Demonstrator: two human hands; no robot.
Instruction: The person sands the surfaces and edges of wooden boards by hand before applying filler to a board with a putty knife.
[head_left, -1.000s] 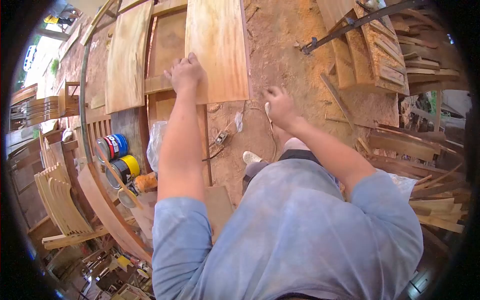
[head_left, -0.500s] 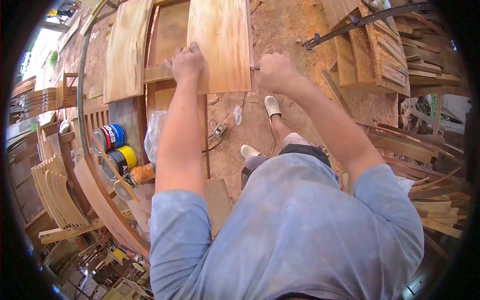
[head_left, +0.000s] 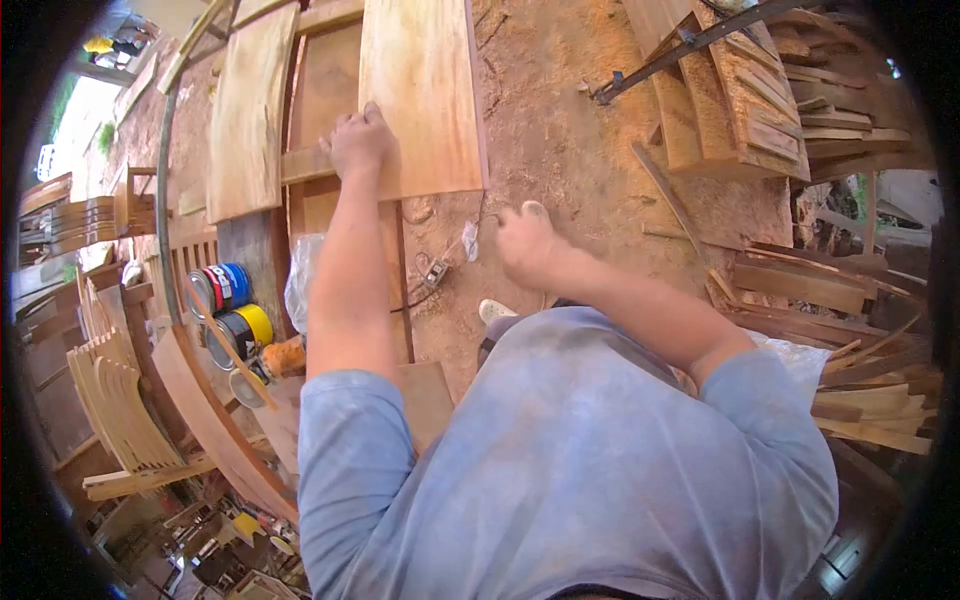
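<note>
A wide pale wooden board (head_left: 425,100) lies across a wooden frame at the top of the view. My left hand (head_left: 360,145) is closed at the board's left edge, near its lower end, with the thumb side over the wood. Just off the board's lower right corner, over the ground, my right hand (head_left: 530,245) is curled closed. Its fingers hide what it holds, if anything. Left of my left hand, a second pale board (head_left: 250,120) rests on the same frame, and a short crosspiece (head_left: 308,164) spans the gap between them.
Cans, one blue and red (head_left: 232,285) and one yellow and black (head_left: 250,330), stand left of my left forearm beside a clear plastic bag (head_left: 303,280). A power socket (head_left: 435,272) with a cord lies on the dirt floor. Stacked timber (head_left: 740,110) fills the right.
My right hand has moved down and toward my body, from beside the board's right edge to below its corner. My left hand stays on the board, while the view has shifted slightly.
</note>
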